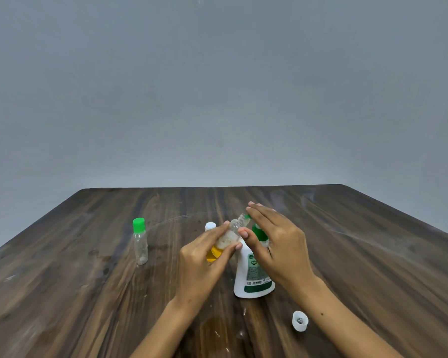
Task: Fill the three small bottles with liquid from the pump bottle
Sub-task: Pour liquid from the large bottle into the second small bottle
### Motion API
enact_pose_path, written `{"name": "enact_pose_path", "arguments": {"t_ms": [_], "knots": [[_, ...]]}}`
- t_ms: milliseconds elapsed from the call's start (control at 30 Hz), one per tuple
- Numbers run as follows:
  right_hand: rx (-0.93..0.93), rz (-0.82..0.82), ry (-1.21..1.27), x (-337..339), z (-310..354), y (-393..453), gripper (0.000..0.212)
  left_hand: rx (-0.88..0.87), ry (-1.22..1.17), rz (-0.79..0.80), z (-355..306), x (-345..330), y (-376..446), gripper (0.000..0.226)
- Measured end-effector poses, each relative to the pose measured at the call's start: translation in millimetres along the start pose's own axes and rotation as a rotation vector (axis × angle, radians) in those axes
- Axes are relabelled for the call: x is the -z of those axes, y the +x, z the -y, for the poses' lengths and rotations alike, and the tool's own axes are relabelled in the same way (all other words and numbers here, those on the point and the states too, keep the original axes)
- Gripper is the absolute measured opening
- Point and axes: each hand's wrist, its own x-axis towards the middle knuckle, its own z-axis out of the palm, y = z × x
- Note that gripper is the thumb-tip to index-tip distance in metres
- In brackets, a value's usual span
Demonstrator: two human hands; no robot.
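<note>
My left hand (pixel 204 257) grips a small clear bottle (pixel 230 235), uncapped and tilted, its open neck up against the green nozzle of the white pump bottle (pixel 252 280). Foam shows inside the small bottle, with yellow liquid lower down behind my fingers. My right hand (pixel 274 244) lies on top of the green pump head, fingers straight. Behind my left hand stands a small bottle with a white cap (pixel 210 225), mostly hidden. To the left, a small clear bottle with a green cap (pixel 140 241) stands upright and looks empty.
A loose white cap (pixel 300 321) lies open side up on the dark wooden table (pixel 88 293), near my right forearm. A small wet patch shows on the wood between my forearms. A grey wall rises behind the table's far edge.
</note>
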Motion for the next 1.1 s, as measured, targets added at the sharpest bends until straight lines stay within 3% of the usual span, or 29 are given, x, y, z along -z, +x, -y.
{"name": "enact_pose_path", "arguments": {"t_ms": [1100], "knots": [[-0.013, -0.03, 0.02, 0.3, 1.2, 3.7, 0.068, 0.006, 0.018, -0.016, 4.1, -0.3, -3.6, 0.041]]}}
